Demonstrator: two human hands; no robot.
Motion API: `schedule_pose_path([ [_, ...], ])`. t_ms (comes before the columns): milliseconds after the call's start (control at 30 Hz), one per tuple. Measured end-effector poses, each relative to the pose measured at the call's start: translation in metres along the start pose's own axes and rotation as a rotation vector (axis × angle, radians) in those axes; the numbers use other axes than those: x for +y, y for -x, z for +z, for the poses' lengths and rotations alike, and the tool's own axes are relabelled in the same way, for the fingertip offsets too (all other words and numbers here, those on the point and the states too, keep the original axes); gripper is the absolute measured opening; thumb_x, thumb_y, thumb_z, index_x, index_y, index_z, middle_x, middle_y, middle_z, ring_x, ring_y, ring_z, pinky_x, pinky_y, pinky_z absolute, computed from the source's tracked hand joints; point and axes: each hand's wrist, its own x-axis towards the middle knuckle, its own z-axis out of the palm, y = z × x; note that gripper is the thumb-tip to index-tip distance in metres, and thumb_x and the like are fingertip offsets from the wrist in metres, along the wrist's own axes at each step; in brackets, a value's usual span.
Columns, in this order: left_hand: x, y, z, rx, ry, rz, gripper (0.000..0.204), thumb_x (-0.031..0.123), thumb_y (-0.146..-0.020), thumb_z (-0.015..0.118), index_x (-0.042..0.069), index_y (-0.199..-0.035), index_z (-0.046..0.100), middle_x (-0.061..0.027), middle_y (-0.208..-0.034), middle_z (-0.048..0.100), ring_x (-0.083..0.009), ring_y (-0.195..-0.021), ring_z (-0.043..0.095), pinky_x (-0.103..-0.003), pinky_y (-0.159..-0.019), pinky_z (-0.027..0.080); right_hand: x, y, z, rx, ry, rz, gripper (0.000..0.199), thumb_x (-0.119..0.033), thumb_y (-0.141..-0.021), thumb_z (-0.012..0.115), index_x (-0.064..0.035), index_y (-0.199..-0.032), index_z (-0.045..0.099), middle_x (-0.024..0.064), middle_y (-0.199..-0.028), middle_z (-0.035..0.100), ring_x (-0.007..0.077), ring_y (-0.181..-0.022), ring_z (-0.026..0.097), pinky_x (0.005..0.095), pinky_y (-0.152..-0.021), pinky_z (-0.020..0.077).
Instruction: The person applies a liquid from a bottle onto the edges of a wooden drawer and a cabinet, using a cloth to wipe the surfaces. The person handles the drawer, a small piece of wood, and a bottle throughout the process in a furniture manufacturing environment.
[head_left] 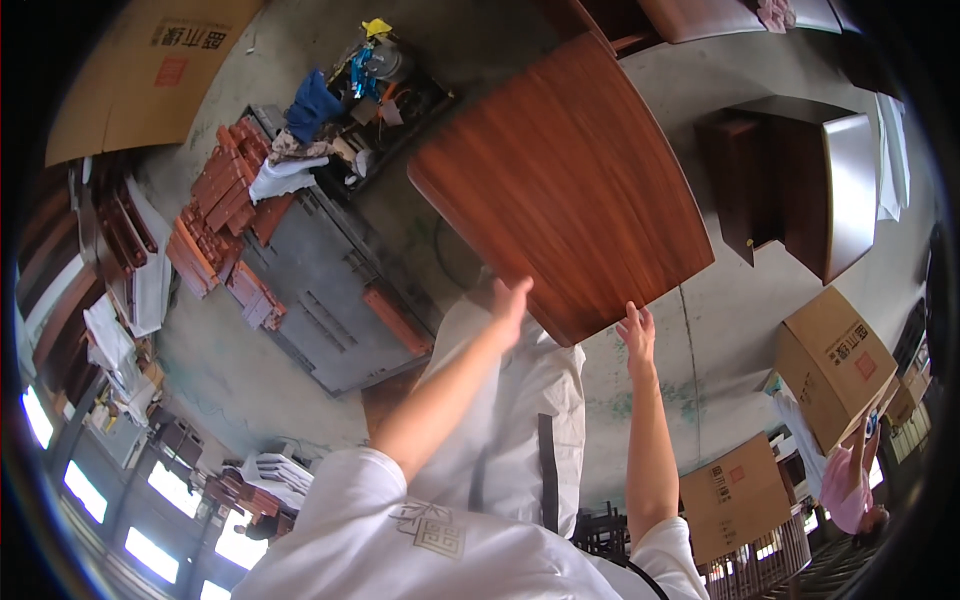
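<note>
A large reddish-brown wooden panel [565,180] with a smooth, glossy grain and rounded corners is held up in front of the person, tilted, its near edge at both hands. The left hand [512,300] meets that edge near one corner, fingers spread flat against the board rather than curled round it. The right hand [636,332] touches the same edge further along, fingers likewise open and pressed to the wood. Both bare forearms rise from white short sleeves.

Beyond the panel lies a rough grey concrete floor [690,330]. To the left, a flat grey metal desk [325,290] carries stacks of short reddish wooden slats [215,215], with crumpled blue and white cloths [300,125] at its far end. To the right stands a dark brown cabinet [790,185] with a glossy side. Closed brown cardboard boxes [832,365] sit lower right, their contents unseen, and a flattened cardboard sheet [145,70] lies upper left. Another person in a pink top [848,490] is at the lower right edge, well apart from the panel.
</note>
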Motion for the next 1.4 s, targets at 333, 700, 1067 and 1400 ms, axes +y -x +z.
schedule_pose_path([
  [333,0.11,-0.019,-0.031,0.015,0.413,-0.075,0.041,0.032,-0.092,0.064,0.011,-0.126,0.056,-0.0053,-0.132,0.062,-0.0243,-0.122,0.057,-0.047,-0.108,0.041,0.007,0.017,0.041,0.18,-0.094,0.02,0.065,-0.046,-0.095,0.071,-0.0088,-0.142,0.047,0.0074,-0.118,0.062,0.0177,-0.102,0.059,0.0331,-0.079,0.0543],
  [700,0.208,-0.069,-0.072,0.376,-0.815,0.764,0.078,0.032,-0.093,0.07,-0.005,-0.152,0.035,-0.0315,-0.152,0.041,-0.0423,-0.144,0.037,-0.045,-0.119,0.033,0.052,0.001,0.04,0.24,-0.159,-0.085,0.045,-0.035,-0.089,0.08,0.0024,-0.111,0.068,0.0062,-0.095,0.072,0.0133,-0.087,0.064,0.0289,-0.079,0.0525],
  [1067,0.318,-0.076,0.036,-0.175,-0.918,0.643,0.067,0.042,-0.084,0.083,-0.005,-0.127,0.062,-0.0133,-0.122,0.069,-0.022,-0.108,0.064,-0.035,-0.097,0.05,-0.021,-0.03,0.023,0.482,-0.189,-0.017,0.087,-0.062,-0.073,0.086,0.0083,-0.118,0.061,0.0214,-0.113,0.069,0.0295,-0.107,0.066,0.0401,-0.095,0.0526],
  [1400,0.181,0.006,0.134,-0.153,-1.054,0.618,0.08,0.045,-0.082,0.085,-0.005,-0.135,0.052,-0.0159,-0.131,0.063,-0.0241,-0.117,0.06,-0.037,-0.102,0.048,0.056,-0.041,-0.132,0.58,-0.245,0.03,0.084,-0.065,-0.073,0.084,0.0081,-0.11,0.065,0.0212,-0.103,0.072,0.0282,-0.097,0.068,0.0392,-0.088,0.0548],
])
